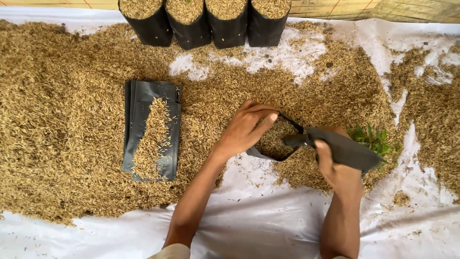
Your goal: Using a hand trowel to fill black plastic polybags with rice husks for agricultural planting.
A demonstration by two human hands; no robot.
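Note:
My left hand (247, 127) rests on the rim of a small black plastic bag (275, 141) that stands open and is partly filled with rice husk, fingers curled over its far edge. My right hand (335, 165) grips a second black bag (347, 151) lying on its side, with a small green seedling (373, 139) sticking out of its right end. That bag's left end touches the open bag's rim. Both hands sit over a wide spread of golden rice husk (62, 120) on a white sheet (268, 220).
A flat stack of empty black bags (139, 103) lies to the left, sprinkled with husk. Several filled black bags (206, 21) stand in a row at the far edge. A yellowish woven mat (383, 8) runs along the top.

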